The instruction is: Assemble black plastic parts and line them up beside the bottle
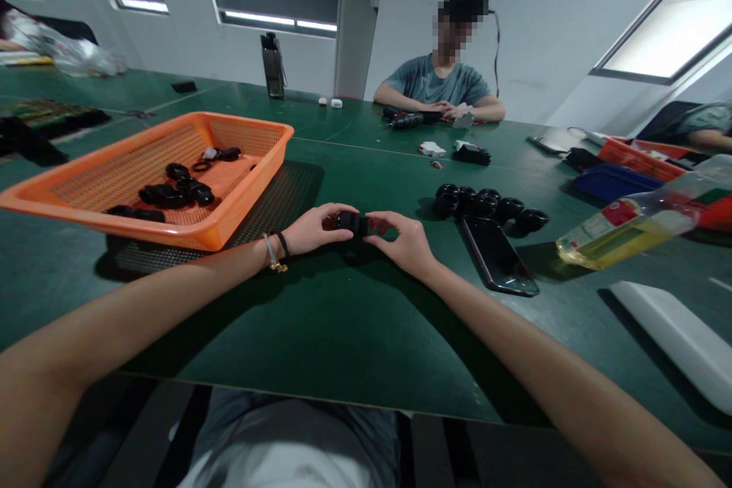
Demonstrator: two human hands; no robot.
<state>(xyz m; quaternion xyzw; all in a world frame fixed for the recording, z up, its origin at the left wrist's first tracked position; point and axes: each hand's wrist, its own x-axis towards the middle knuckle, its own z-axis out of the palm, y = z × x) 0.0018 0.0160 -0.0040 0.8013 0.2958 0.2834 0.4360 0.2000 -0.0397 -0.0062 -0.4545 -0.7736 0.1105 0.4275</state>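
Observation:
A small black cylindrical part (351, 223) is held just above the green table (320, 328), between my two hands. My left hand (317, 229) is closed around its left side, thumb in front and fingers behind. At its right end, my right hand (403, 242) pinches with thumb and fingertips. The part's exact kind is too small and dark to make out. To the left stands an orange basket (252, 202) with several loose black parts (180, 189) in it. Right of my hands, several similar glossy black parts (483, 203) are grouped on the table.
A phone (499, 255) lies right of my right hand. Beyond it are a tilted plastic bottle with yellow liquid (629, 225) and a white slab (678, 332). A dark bottle (273, 67) stands at the back. Across the table sits a person (438, 80) near a power drill (405, 120).

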